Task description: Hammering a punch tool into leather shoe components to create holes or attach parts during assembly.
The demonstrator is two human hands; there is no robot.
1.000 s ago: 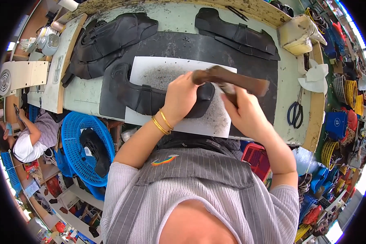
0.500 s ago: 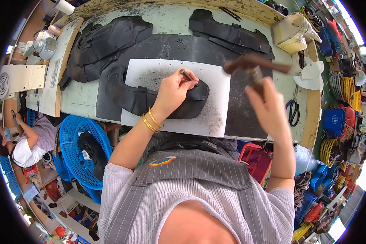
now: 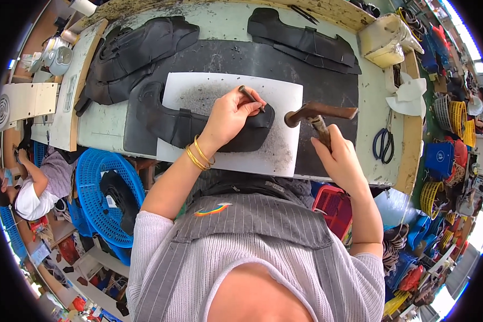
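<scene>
My left hand (image 3: 226,117) pinches a short dark metal punch (image 3: 246,93), its tip set down at the right end of a black leather piece (image 3: 169,121). That piece has a strap loop across it and lies on a white board (image 3: 285,99) sprinkled with dark scraps. To the right, my right hand (image 3: 342,163) is wrapped around the worn handle of a hammer (image 3: 333,111) with a rusty brown head. The hammer head is beside the punch, apart from it. My left hand covers part of the leather piece.
More black leather pieces lie in a stack (image 3: 139,56) at the far left and a pile (image 3: 306,43) at the far right. Black scissors (image 3: 383,145) rest on the table's right side, near a yellowish container (image 3: 383,43). A blue basket (image 3: 86,188) stands left; another person (image 3: 40,188) sits beyond.
The hammer in my right hand has moved left and nearer to me, and is less blurred. My left hand keeps the punch at nearly the same spot on the leather.
</scene>
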